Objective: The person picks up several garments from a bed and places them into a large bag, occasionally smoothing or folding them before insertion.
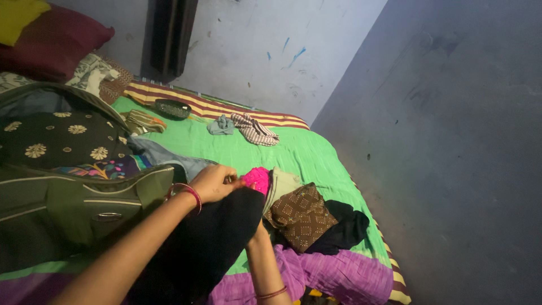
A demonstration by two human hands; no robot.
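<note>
I see my left hand (pixel 212 183) closed on the top edge of a black garment (pixel 209 237), fingers pinched where a bright pink cloth (pixel 257 178) shows at its far end. My right hand (pixel 258 230) is mostly hidden under the garment's right edge; only the wrist shows, so I cannot tell its grip. The black garment lies near centre, draped from the hands down toward me.

Just right of it sits a folded brown dotted cloth (pixel 299 214), touching a black heap (pixel 344 226) beyond. At left, an open olive suitcase (pixel 84 203) holds a dark cloth with pale flower motifs (pixel 56 135). No labels legible.

Far side: a grey sock (pixel 221 125) and a striped cloth (pixel 255 130) lie together, well apart from the hands; a small dark oval case (pixel 172 108) lies left of them.

The green bedsheet (pixel 305 155) is bare between the far items and the stack. A purple cover (pixel 339 274) runs along the near edge. The bed's right edge meets a grey wall (pixel 451 141).
</note>
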